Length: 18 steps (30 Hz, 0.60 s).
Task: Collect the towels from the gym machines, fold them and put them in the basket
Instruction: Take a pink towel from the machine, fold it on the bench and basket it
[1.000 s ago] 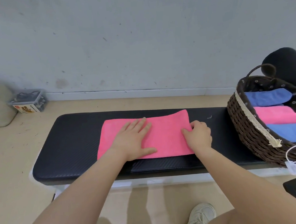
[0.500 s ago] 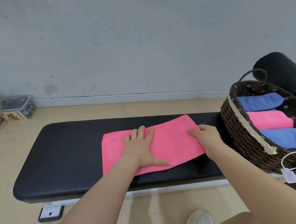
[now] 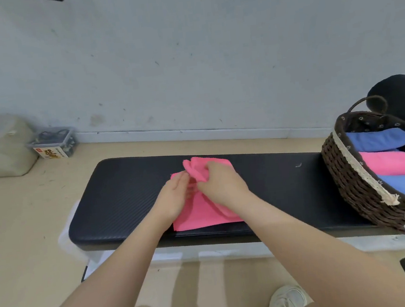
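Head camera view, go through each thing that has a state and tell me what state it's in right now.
Pink towel: on the bench, part folded, right end lifted over.
Right hand: grips the towel's lifted end.
Left hand: on the towel, fingers straight.
Basket: on the bench, holding three folded towels.
Plastic box: lid shut.

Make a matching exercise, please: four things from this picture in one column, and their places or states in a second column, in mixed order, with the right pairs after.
Things:
1. pink towel under the hands
2. wicker basket
3. clear plastic box
4. right hand

Places or states:
A. on the floor by the wall, far left
B. grips a fold of pink cloth
C. half folded on the middle of the black bench
D. on the right end of the bench, with blue and pink folded towels inside

Pairs: 1-C, 2-D, 3-A, 4-B
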Each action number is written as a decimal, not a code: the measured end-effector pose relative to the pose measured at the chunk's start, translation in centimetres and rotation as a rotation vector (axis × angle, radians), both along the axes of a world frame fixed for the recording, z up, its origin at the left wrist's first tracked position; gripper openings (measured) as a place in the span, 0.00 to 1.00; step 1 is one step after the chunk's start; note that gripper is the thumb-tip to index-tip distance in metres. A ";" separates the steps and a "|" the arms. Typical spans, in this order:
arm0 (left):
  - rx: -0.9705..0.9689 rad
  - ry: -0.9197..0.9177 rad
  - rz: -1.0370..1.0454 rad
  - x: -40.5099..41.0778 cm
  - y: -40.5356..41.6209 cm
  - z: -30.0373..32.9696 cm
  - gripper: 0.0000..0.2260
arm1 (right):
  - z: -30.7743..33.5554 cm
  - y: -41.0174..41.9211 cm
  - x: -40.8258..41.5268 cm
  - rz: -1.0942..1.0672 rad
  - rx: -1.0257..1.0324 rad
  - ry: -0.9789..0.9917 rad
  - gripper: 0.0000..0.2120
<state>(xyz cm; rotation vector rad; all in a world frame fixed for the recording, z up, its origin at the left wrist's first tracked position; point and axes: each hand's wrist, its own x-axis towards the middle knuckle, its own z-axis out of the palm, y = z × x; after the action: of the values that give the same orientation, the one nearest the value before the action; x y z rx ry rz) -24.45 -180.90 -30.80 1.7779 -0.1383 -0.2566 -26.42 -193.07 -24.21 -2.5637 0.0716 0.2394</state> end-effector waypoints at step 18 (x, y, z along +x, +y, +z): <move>0.525 -0.004 0.208 4.2 -0.1 -0.9 0.14 | -6.1 -3.3 -0.3 0.243 -0.319 -0.073 0.35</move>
<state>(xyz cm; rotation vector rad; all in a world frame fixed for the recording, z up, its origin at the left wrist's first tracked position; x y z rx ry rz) -20.30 -181.04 -31.74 2.2942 0.1239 -0.1449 -26.71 -196.32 -30.31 -2.8964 -0.2498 0.2410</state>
